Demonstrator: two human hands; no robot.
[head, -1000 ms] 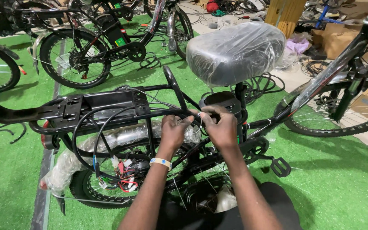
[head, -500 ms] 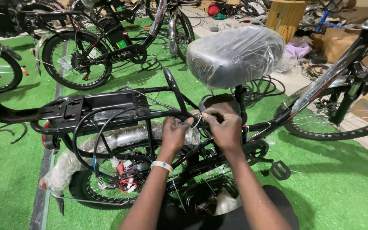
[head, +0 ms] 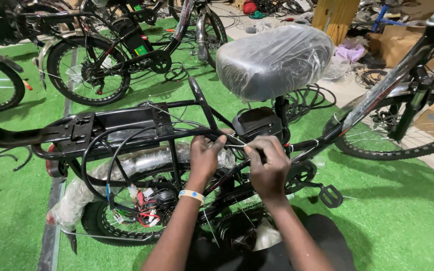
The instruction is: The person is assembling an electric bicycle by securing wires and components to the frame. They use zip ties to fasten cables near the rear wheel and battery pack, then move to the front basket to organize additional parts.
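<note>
1. The left hand (head: 204, 158) pinched a thin white tie (head: 237, 142) against the black cable (head: 141, 131) at the rack's (head: 111, 123) right end, fingers closed tight, probably to keep the cable from sliding.
2. The right hand (head: 268, 165) was closed on the tie's other end, just right of the left hand, with the thumb and fingers pressed together as if drawing it taut.
3. The tie lay between the two hands, just below the black box (head: 257, 123) under the saddle (head: 275, 60), so both hands worked close in at the seat post.
4. The saddle was wrapped in clear plastic, likely as packing cover.
5. The cable looped down and left from the hands to a bunch of coloured connectors (head: 144, 208) near the rear wheel (head: 101, 228), which was partly wrapped in plastic too.
6. A pedal (head: 330, 195) stuck out to the right of the hands, above the green turf (head: 403, 226).
7. A wristband (head: 192, 194) sat on the left wrist.
8. Other bicycles (head: 106, 55) stood far left, and another wheel (head: 403, 130) stood at the right.
9. Cardboard boxes (head: 403, 45) and loose cables lay on the floor at the far right.
</note>
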